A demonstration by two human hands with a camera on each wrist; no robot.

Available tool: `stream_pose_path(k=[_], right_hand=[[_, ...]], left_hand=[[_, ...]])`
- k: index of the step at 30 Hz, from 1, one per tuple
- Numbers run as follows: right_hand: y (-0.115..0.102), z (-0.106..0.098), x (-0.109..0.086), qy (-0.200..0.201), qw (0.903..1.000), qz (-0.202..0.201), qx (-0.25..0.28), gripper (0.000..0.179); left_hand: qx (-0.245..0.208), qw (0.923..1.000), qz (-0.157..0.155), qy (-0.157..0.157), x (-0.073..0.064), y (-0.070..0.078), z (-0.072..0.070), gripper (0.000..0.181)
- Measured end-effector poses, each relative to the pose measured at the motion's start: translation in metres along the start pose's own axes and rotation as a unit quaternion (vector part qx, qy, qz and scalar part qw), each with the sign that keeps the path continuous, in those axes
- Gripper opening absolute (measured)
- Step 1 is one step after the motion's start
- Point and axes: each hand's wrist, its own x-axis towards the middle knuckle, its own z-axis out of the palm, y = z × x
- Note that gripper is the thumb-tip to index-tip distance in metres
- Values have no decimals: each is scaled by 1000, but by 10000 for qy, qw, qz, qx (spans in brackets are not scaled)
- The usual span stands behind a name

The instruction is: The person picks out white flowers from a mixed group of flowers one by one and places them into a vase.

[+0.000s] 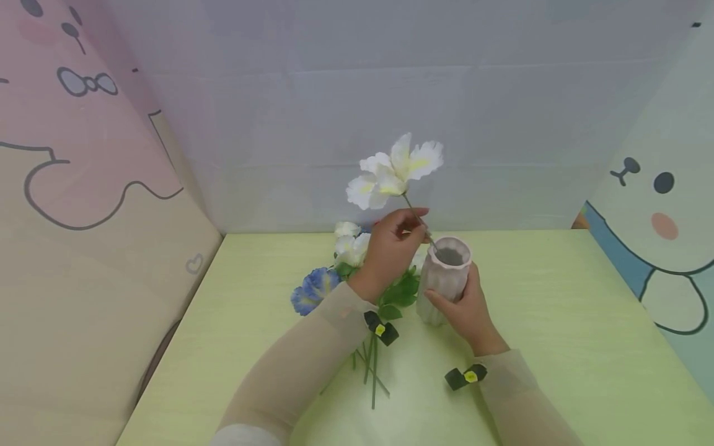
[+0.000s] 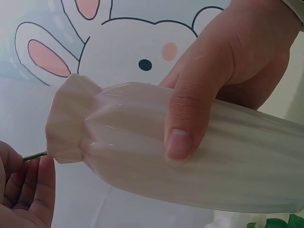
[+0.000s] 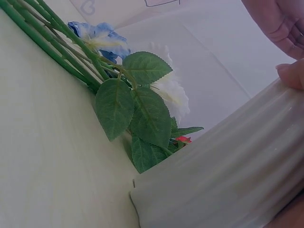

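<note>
My left hand (image 1: 393,248) pinches the thin stem (image 1: 415,214) of a white flower with yellow centres (image 1: 393,173). The bloom rises above the fingers, and the stem's lower part reaches the mouth of a pale, ribbed vase (image 1: 443,285). In the left wrist view, the green stem (image 2: 34,156) disappears at the vase's wavy rim (image 2: 64,123). Around the vase's side curls my right hand (image 1: 474,310), its thumb (image 2: 183,135) lying across the ribs. The vase leans slightly; its inside is mostly hidden.
Left of the vase lies a bunch of artificial flowers: a blue bloom (image 1: 315,291), white blooms (image 1: 352,248), green leaves (image 3: 149,111) and a bit of red (image 3: 183,139). Their stems (image 1: 374,371) point toward me. Behind the table (image 1: 558,310) stands a pale wall (image 1: 502,124); cartoon panels flank it.
</note>
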Motion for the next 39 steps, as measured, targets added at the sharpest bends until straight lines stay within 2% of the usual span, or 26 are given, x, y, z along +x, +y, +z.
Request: stream_pose_path(k=[7, 12, 20, 23, 30, 39], right_hand=[[-1, 0, 0, -42, 10000, -33, -20, 89], [-1, 0, -1, -36, 9999, -23, -102, 88], [1, 0, 0, -39, 9999, -127, -34, 91], [2, 0, -1, -13, 9999, -141, -45, 90], [2, 0, -1, -54, 9998, -162, -64, 88], [0, -1, -1, -105, 9999, -77, -32, 88]], left_hand=[[63, 9999, -47, 82, 0, -2, 3, 8], [236, 9996, -53, 177, 3, -4, 6, 27], [844, 9960, 13, 300, 7, -3, 11, 17], [975, 9950, 26, 235, 8, 0, 12, 18], [929, 9956, 139, -25, 8, 5, 13, 17], [1575, 9858, 473, -346, 9, 7, 16, 24]])
